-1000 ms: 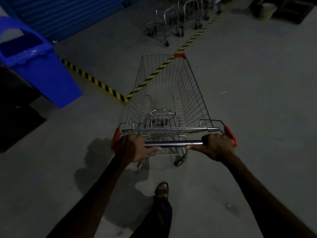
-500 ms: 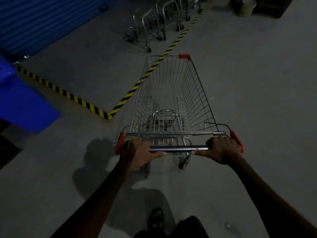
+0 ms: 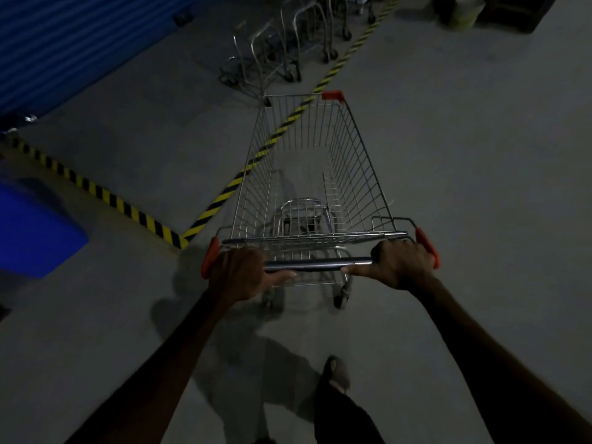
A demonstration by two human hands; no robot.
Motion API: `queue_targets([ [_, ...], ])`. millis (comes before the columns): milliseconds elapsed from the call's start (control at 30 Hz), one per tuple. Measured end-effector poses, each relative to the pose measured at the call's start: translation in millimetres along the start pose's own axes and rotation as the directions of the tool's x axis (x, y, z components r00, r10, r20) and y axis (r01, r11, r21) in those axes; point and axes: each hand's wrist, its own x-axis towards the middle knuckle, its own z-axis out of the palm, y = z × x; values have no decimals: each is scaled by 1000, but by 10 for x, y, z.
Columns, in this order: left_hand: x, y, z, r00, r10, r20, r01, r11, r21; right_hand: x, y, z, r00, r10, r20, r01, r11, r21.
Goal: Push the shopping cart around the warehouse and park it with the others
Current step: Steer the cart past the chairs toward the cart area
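Wire shopping cart (image 3: 315,174), frame centre, handle gripped by left hand (image 3: 238,274) and right hand (image 3: 402,262); approach step, next likely steering toward parked carts (image 3: 282,49), upper centre.

Bare grey concrete floor (image 3: 464,174) under me — dim light. On it: my silver wire shopping cart with orange corner caps (image 3: 315,187), wheels down. Yellow-and-black striped hazard tape (image 3: 105,195) stuck flat, two runs meeting in a corner just left of the cart. Beyond the tape, a row of parked chrome carts (image 3: 282,56). Blue plastic bin (image 3: 35,232) at far left — blurred.
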Motion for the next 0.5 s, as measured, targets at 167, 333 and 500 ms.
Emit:
queue_targets([
  [167,739,57,-45,995,-90,46,91,996,-24,723,354,-227,1000,-29,-4,29,1000,-1],
  [333,1366,104,-84,987,-158,22,158,987,-29,1400,637,-461,998,-66,18,66,998,-8],
  [500,2073,36,6,984,-177,-10,177,982,-61,2197,893,-598,998,-62,24,63,997,-33],
])
